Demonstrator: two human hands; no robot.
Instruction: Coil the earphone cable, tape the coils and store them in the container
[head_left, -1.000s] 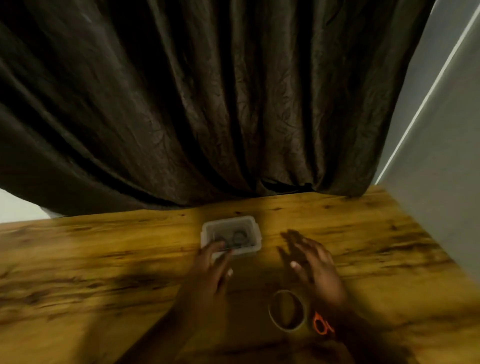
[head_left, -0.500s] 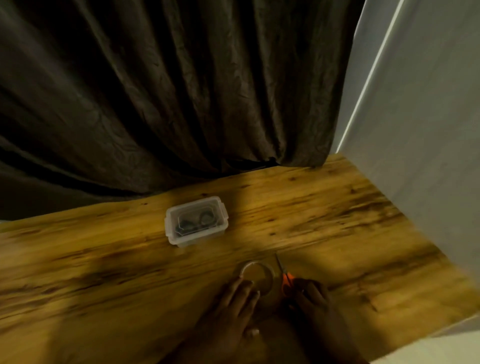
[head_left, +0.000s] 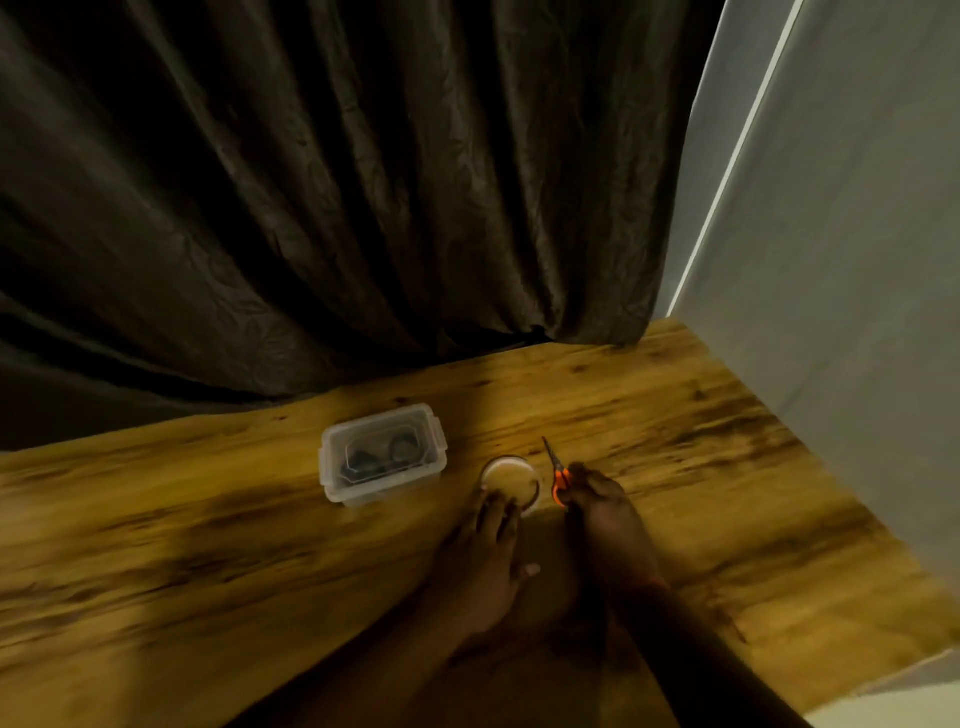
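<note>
On table (head_left: 208, 519): 1 lidded container (head_left: 383, 454) w/ coils, 1 tape roll (head_left: 510, 482), 1 scissors (head_left: 556, 470). Left hand (head_left: 485, 561) grip spread, touching roll; right hand (head_left: 605, 512) grip pinching scissors.

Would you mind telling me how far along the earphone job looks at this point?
Nearly finished: dark coils already lie inside the clear container, whose lid looks on. In hand: the left hand touches the tape roll and the right hand rests at the orange scissors. Left: apparently only tidying these tools.
</note>
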